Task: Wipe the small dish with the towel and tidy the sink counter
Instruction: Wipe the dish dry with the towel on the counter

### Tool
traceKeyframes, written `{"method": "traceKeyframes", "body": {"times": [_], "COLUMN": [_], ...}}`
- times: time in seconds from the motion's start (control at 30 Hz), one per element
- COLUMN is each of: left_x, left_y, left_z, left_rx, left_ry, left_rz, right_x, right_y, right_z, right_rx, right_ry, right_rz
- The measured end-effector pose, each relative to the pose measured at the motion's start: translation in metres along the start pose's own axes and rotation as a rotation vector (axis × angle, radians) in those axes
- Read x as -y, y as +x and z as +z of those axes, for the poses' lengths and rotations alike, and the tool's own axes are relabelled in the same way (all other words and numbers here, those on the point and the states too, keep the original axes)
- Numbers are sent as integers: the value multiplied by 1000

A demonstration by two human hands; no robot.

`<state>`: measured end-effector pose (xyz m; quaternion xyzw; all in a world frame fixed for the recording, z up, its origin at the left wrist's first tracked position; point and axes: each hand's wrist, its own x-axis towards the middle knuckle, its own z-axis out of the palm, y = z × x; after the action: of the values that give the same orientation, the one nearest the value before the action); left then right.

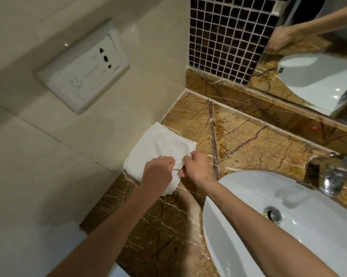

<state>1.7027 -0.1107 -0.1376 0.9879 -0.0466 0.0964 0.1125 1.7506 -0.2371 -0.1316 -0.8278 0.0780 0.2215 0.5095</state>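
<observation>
A white towel (158, 146) lies folded on the brown marble counter (248, 140), pushed against the left wall. My left hand (158, 170) pinches the towel's near edge. My right hand (196, 164) grips the same edge just to the right, and the two hands almost touch. Part of the towel hangs under my left wrist toward the counter's front. No small dish is in view.
A white oval sink (258, 246) with a metal drain (272, 213) is set into the counter at the right. A chrome tap (336, 176) stands behind it. A wall socket (84, 68) is on the left wall. A mirror (318, 56) and dark mosaic tiles (224, 37) back the counter.
</observation>
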Motion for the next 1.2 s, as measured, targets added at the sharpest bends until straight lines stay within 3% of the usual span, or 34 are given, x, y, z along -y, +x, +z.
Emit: {"method": "traceKeyframes", "body": {"times": [0.2, 0.33, 0.53, 0.67, 0.73, 0.8, 0.93, 1.0, 1.13, 1.2], "left_x": [-11, -7, -9, -4, -1, 2, 8, 11, 12, 11], "left_y": [-5, -6, -4, 2, 0, -6, -10, -10, -10, -9], "left_z": [-4, 2, 6, 4, 1, -1, -1, 0, -2, -2], "left_rx": [-10, -16, -39, 131, 125, 115, 149, 166, 176, 150], "left_ry": [-251, -232, -191, -188, -211, -201, -210, -230, -264, -268], "left_rz": [-10, -25, -148, -186, -158, -103, -41, -23, -69, -104], "right_x": [-2, -5, -5, -7, -8, -5, 12, 21, 22, 14], "right_y": [-3, -5, -8, -5, -2, 4, 32, 42, 42, 36], "right_z": [9, 13, 20, 14, 6, -7, -30, -31, -15, -6], "right_rx": [-2, 12, 245, 433, 536, 546, 329, 305, 275, 253], "right_ry": [33, 162, 667, 869, 779, 535, 117, -31, -216, -152], "right_rz": [39, 130, 446, 595, 576, 509, 221, 86, -33, 6]}}
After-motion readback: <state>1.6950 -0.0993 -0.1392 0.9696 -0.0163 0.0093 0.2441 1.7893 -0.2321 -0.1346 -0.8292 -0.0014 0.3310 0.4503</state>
